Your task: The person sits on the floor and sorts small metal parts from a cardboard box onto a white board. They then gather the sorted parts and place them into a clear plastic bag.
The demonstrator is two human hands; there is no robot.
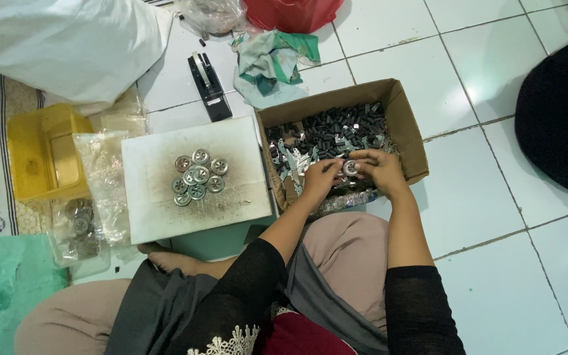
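Both my hands meet over the near part of a cardboard box (407, 125) that holds several small black parts (336, 125) and flat silver metal pieces (290, 161). My left hand (320, 177) and my right hand (379, 167) together pinch a small round silver disc (350, 167) between their fingertips. To the left of the box lies a white board (159, 190) with a dark smudged middle, and a cluster of several round silver discs (197, 177) rests on it.
A yellow plastic tub (37, 158) and clear plastic bags (100, 177) with more discs sit at far left. A black stapler-like tool (208, 85), crumpled cloth (274, 62), white sack (67, 46) and red bag (290, 13) lie beyond. A dark rounded object (560, 112) is at right on white floor tiles.
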